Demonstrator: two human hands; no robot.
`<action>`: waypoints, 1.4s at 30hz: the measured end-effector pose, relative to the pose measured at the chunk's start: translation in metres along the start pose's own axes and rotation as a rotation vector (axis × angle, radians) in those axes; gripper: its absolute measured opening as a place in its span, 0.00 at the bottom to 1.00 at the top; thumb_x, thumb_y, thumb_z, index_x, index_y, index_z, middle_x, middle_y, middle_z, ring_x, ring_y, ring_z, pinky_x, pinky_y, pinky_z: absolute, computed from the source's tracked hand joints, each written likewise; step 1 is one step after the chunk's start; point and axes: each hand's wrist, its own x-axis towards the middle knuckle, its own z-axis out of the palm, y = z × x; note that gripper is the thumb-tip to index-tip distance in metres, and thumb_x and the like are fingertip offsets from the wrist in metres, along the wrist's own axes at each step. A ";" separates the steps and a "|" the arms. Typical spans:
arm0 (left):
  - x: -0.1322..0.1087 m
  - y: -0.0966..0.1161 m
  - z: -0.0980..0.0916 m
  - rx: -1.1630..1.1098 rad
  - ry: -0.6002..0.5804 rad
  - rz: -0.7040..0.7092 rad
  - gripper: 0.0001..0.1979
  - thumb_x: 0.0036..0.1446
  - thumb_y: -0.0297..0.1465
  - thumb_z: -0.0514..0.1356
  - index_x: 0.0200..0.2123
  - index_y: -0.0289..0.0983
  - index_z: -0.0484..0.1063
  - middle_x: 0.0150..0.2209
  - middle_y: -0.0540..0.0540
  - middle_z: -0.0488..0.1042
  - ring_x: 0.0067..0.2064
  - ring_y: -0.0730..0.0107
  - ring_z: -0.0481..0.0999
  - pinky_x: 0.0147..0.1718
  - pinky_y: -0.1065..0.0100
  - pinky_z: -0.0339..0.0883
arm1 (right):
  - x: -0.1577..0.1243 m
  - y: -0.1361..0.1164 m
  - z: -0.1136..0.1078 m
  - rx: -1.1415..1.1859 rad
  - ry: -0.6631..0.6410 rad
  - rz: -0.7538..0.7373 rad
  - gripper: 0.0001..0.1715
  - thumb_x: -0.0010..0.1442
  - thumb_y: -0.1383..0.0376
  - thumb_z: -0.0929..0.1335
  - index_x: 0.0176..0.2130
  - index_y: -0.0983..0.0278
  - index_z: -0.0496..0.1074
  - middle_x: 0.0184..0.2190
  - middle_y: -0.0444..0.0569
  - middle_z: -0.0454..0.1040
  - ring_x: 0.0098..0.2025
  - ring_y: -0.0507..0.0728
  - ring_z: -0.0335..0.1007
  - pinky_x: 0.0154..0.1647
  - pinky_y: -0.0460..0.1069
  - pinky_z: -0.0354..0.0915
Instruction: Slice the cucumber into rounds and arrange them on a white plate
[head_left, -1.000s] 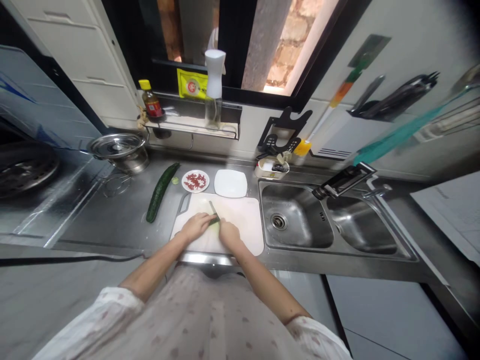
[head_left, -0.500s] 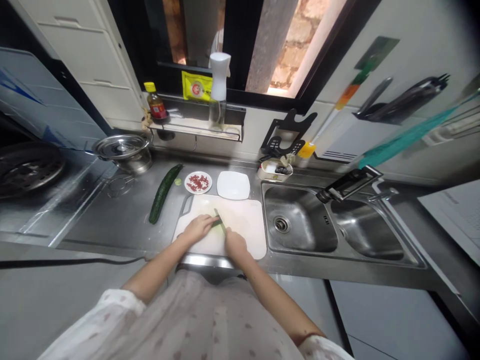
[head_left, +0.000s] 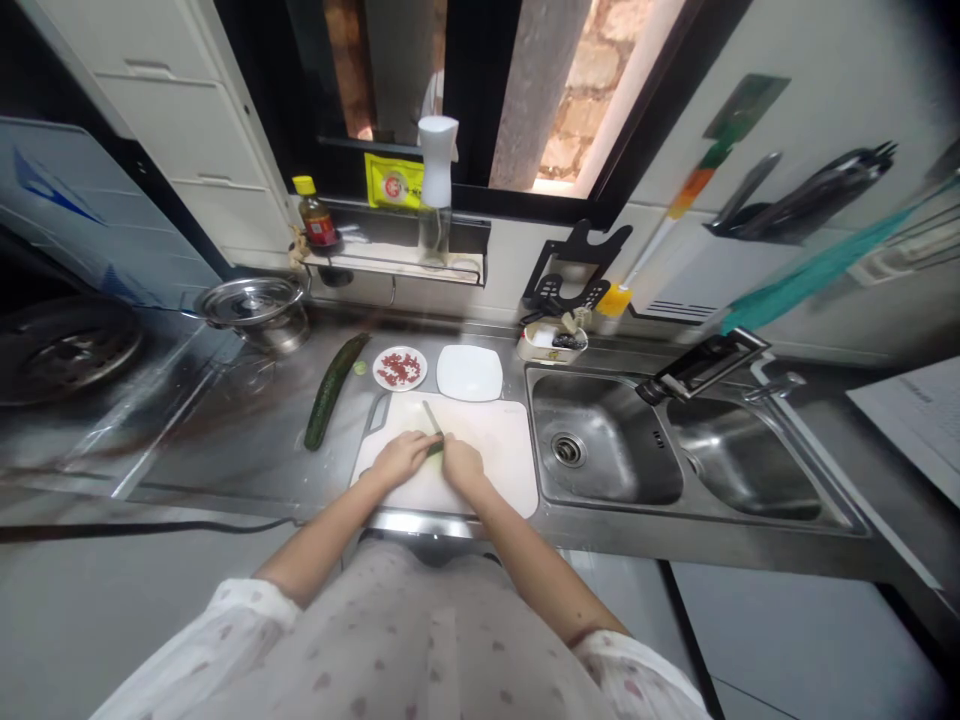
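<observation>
While the left grip (head_left: 401,458) pins a green vegetable piece (head_left: 434,449) to the cutting board (head_left: 495,440), the right grip (head_left: 461,465) is wrapped around a knife (head_left: 432,418). A cucumber (head_left: 330,392) lies nearby.

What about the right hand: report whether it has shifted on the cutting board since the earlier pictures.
Yes. The right hand, shut on the knife, has slid away from the cutting board's near edge, closer to the left hand.

cutting board (head_left: 487,440) white | cucumber (head_left: 330,390) dark green | square plate (head_left: 469,372) white | sleeve (head_left: 247,625) white, pink-spotted
</observation>
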 end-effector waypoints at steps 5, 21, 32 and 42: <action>0.000 0.003 -0.002 0.023 0.007 0.007 0.21 0.62 0.27 0.50 0.56 0.43 0.69 0.41 0.45 0.73 0.43 0.66 0.70 0.46 0.65 0.65 | -0.006 0.004 0.004 -0.012 0.019 -0.016 0.20 0.65 0.74 0.55 0.53 0.68 0.64 0.43 0.59 0.76 0.48 0.57 0.73 0.45 0.49 0.64; -0.001 0.010 -0.009 0.031 -0.010 -0.005 0.20 0.64 0.29 0.49 0.58 0.44 0.68 0.40 0.45 0.73 0.41 0.67 0.70 0.44 0.66 0.64 | -0.052 0.026 0.016 -0.045 -0.082 0.024 0.19 0.61 0.77 0.58 0.51 0.68 0.63 0.40 0.60 0.76 0.45 0.60 0.74 0.41 0.50 0.65; -0.002 0.018 -0.014 0.099 -0.039 -0.082 0.22 0.65 0.32 0.47 0.61 0.44 0.62 0.46 0.44 0.75 0.47 0.64 0.73 0.48 0.65 0.66 | -0.073 0.044 0.006 -0.130 -0.094 0.042 0.17 0.62 0.73 0.58 0.50 0.65 0.63 0.39 0.58 0.76 0.43 0.59 0.74 0.36 0.48 0.60; 0.001 0.013 -0.007 -0.088 0.134 -0.300 0.21 0.66 0.36 0.47 0.58 0.39 0.66 0.55 0.43 0.72 0.57 0.61 0.69 0.57 0.60 0.62 | -0.083 0.065 -0.006 -0.279 0.195 0.076 0.20 0.66 0.67 0.58 0.55 0.59 0.67 0.39 0.55 0.73 0.42 0.58 0.69 0.42 0.52 0.50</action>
